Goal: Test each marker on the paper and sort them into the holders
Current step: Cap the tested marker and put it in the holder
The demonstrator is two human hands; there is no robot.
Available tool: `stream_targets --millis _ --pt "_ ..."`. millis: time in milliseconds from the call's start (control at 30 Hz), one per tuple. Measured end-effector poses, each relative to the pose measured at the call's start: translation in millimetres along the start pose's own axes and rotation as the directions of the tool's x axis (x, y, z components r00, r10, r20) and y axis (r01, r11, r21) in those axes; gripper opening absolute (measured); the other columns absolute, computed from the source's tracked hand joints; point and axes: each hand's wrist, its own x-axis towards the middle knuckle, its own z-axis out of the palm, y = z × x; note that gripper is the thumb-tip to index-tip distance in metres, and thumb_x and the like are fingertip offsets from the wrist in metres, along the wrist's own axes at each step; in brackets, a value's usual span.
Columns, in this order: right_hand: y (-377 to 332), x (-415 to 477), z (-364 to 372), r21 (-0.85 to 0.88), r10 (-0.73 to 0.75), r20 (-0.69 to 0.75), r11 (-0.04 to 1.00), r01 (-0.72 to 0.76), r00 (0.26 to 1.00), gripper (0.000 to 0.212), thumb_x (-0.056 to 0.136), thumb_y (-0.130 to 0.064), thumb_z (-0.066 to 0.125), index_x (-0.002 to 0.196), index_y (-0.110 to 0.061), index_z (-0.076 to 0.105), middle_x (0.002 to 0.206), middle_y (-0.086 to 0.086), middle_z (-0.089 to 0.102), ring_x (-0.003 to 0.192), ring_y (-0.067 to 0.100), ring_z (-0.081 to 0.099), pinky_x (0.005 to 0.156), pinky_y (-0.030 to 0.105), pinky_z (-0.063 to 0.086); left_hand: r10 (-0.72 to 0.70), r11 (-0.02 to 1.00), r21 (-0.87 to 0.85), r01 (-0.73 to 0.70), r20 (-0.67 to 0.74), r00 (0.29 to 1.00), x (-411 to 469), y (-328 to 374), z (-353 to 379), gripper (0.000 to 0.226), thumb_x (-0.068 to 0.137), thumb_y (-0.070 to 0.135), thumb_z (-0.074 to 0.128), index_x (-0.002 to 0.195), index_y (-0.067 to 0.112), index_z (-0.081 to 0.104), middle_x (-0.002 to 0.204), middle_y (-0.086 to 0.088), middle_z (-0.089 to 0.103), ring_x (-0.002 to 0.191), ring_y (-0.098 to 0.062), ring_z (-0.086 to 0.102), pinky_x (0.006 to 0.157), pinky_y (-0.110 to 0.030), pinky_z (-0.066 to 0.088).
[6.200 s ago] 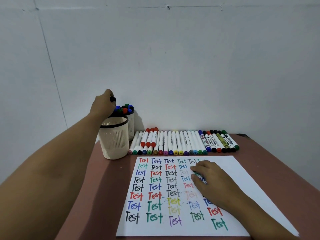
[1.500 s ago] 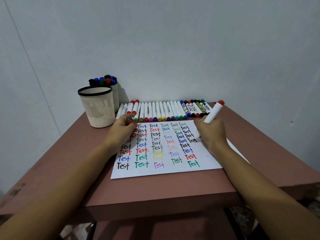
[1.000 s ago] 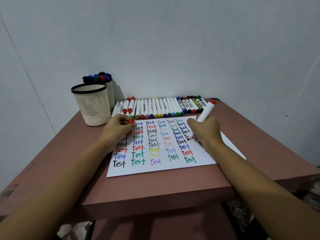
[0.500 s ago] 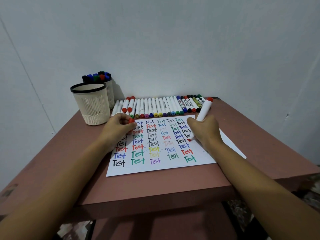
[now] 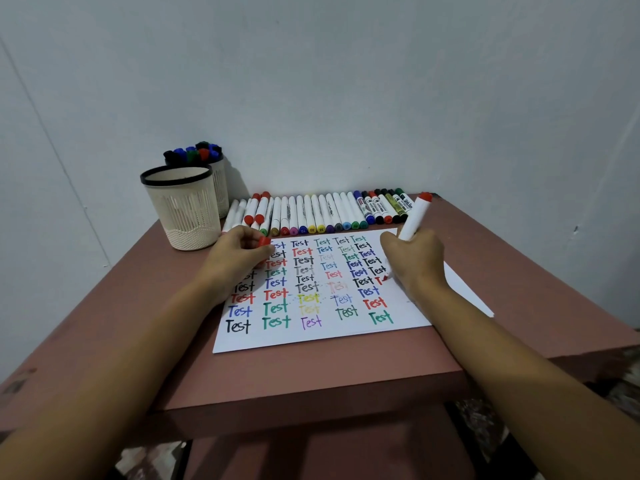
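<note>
- R hand (image 5: 415,258) wrapped round red marker (image 5: 414,220), gripped low on the barrel. Nib on paper (image 5: 346,336) at right end of the word grid, a red "T" just beside it.
- L hand (image 5: 235,258) pinches red cap (image 5: 264,241) btwn thumb & fingers and rests on the sheet's far-left corner.
- Step in hand, my read: writing out the red "Test".
- To do it well: light even pressure, L hand's weight pinning the sheet vs sliding, letters clear of the black word to the left. Judge line solid or faint, since that prob. decides the holder.
- Cap needs seating fully before the drop.
- Marker's long axis tilted: nib down twd the person, red butt end up & away twd the wall, leaning a bit right.
- Front holder (image 5: 183,209) & rear holder (image 5: 220,181) at table's far left, rear one packed w/ capped markers. Can't see the front one's bottom.
- Row of markers (image 5: 311,213) lies along the paper's far edge.
</note>
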Motion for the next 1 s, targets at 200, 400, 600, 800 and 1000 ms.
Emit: stream_targets --millis 200,400,600,800,1000 --pt "-1.6 -1.1 -0.5 -0.002 -0.004 0.040 1.000 0.004 0.999 0.013 0.084 -0.011 0.058 0.073 -0.008 0.052 0.063 -0.001 0.048 0.054 0.010 0.048 0.037 0.015 0.037 0.001 1.000 0.014 -0.001 -0.002 1.000 0.9 -1.2 -1.2 0.015 0.082 0.010 0.068 0.090 0.017 0.057 0.088 -0.005 0.062 0.078 -0.015 0.059 0.079 -0.028 0.050" --pt "-1.9 -1.2 -1.3 0.028 -0.004 -0.034 1.000 0.005 0.999 0.024 0.085 -0.010 0.056 0.063 -0.012 0.046 0.061 0.001 0.047 0.054 0.015 0.048 0.054 0.033 0.049 -0.009 1.000 0.008 0.009 0.008 1.000 0.6 -0.4 -0.5 0.015 0.082 0.011 0.068 0.091 0.017 0.056 0.090 -0.006 0.062 0.081 -0.017 0.059 0.083 -0.031 0.050" --pt "-0.8 -0.4 -0.7 0.002 -0.015 -0.053 1.000 0.015 0.998 0.025 0.084 -0.011 0.058 0.062 -0.014 0.045 0.062 0.000 0.048 0.055 0.016 0.050 0.059 0.034 0.051 -0.002 1.000 0.025 0.002 0.002 1.000 0.1 -0.1 -0.6 0.017 0.083 0.011 0.067 0.095 0.014 0.056 0.092 -0.008 0.062 0.081 -0.017 0.059 0.078 -0.027 0.050" --pt "0.2 0.7 -0.7 0.010 0.001 -0.040 1.000 -0.001 0.999 0.024 0.085 -0.010 0.057 0.064 -0.015 0.045 0.064 0.000 0.049 0.054 0.013 0.049 0.050 0.023 0.043 0.003 0.999 0.036 -0.003 0.002 1.000 0.0 -0.7 -0.6 0.016 0.083 0.012 0.068 0.093 0.016 0.056 0.091 -0.006 0.062 0.081 -0.016 0.059 0.080 -0.028 0.050" --pt "-0.9 -0.5 -1.7 0.006 -0.004 -0.022 1.000 0.004 1.000 0.021 0.085 -0.011 0.057 0.066 -0.013 0.048 0.063 0.000 0.048 0.055 0.014 0.048 0.053 0.027 0.044 0.003 0.999 0.045 -0.004 0.005 1.000 0.5 -1.4 -1.5 0.016 0.082 0.012 0.068 0.091 0.018 0.056 0.092 -0.006 0.062 0.084 -0.018 0.060 0.083 -0.031 0.050"
